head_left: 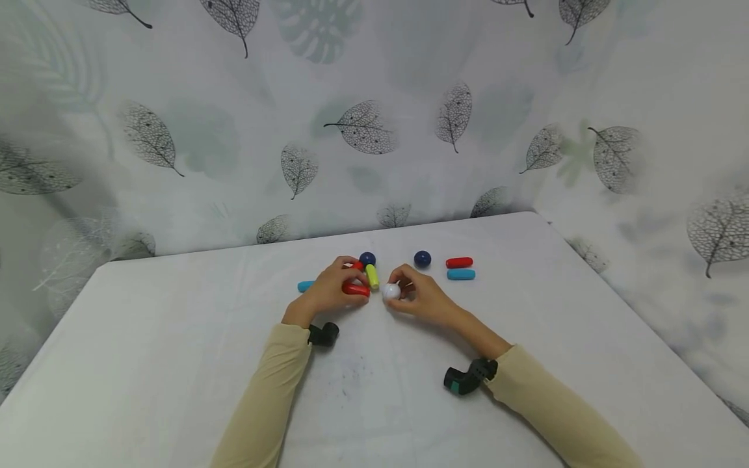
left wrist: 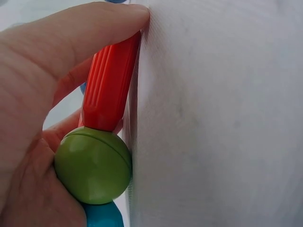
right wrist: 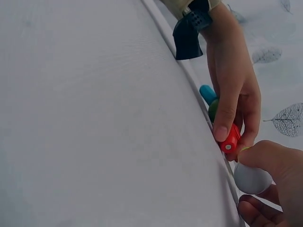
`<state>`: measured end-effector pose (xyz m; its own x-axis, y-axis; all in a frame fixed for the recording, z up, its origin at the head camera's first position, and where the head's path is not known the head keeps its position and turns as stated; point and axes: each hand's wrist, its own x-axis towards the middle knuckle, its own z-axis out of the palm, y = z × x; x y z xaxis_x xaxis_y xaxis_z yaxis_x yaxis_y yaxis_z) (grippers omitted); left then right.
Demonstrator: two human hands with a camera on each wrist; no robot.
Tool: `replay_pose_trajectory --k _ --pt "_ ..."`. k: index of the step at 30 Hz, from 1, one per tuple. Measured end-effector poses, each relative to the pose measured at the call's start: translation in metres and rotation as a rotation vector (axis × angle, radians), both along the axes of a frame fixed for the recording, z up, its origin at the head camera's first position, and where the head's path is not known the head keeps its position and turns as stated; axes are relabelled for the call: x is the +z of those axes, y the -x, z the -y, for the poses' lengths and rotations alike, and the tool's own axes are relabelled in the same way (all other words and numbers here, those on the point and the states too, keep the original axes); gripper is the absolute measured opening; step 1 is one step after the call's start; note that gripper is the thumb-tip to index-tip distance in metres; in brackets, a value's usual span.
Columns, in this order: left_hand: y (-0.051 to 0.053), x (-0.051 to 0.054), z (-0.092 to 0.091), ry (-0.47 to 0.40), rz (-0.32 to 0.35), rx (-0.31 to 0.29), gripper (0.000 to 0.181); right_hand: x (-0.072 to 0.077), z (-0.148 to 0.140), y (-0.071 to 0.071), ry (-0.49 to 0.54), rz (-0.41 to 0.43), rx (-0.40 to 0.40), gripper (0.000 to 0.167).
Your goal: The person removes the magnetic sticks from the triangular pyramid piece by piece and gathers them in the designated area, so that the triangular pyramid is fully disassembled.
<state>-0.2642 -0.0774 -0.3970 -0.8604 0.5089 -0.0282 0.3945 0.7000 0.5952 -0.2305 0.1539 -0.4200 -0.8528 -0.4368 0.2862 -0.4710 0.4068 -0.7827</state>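
Observation:
My left hand (head_left: 332,287) grips a red rod (head_left: 355,289) between thumb and fingers, low over the white table. A green ball (left wrist: 94,165) joins that rod to a blue rod (left wrist: 103,215) under the palm, as the left wrist view shows. Between thumb and fingers, my right hand (head_left: 426,300) pinches a white ball (head_left: 391,292). The ball is close to the lower end of a yellow rod (head_left: 372,277); whether they touch cannot be told. Behind the left fingers, a second red rod (head_left: 357,265) is partly hidden, near a dark blue ball (head_left: 367,259) at the yellow rod's upper end.
Another dark blue ball (head_left: 422,259) lies beyond my right hand. To its right, a loose red rod (head_left: 459,262) and a loose blue rod (head_left: 461,275) lie side by side. The table's back edge (head_left: 328,238) meets a leaf-patterned cloth (head_left: 363,195).

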Motion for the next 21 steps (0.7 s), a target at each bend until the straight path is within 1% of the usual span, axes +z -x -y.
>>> replay_pose_trajectory --k 4,7,13,18,21 --pt "0.0 0.0 0.001 0.003 -0.003 -0.005 0.027 0.0 -0.006 0.0 -0.037 -0.027 -0.044 0.036" --pt "0.001 -0.001 0.001 0.004 -0.001 -0.003 0.027 0.001 -0.012 0.0 -0.042 -0.056 -0.092 0.038" --pt "0.001 -0.002 0.002 0.002 0.005 -0.004 0.027 0.003 -0.025 -0.001 -0.056 -0.084 -0.188 0.038" --pt "0.002 -0.002 0.002 -0.002 0.012 -0.008 0.027 0.001 -0.034 0.001 -0.119 -0.159 -0.226 0.036" --pt "0.002 -0.002 0.002 -0.005 0.012 -0.008 0.027 0.0 -0.038 0.002 -0.15 -0.177 -0.251 0.034"
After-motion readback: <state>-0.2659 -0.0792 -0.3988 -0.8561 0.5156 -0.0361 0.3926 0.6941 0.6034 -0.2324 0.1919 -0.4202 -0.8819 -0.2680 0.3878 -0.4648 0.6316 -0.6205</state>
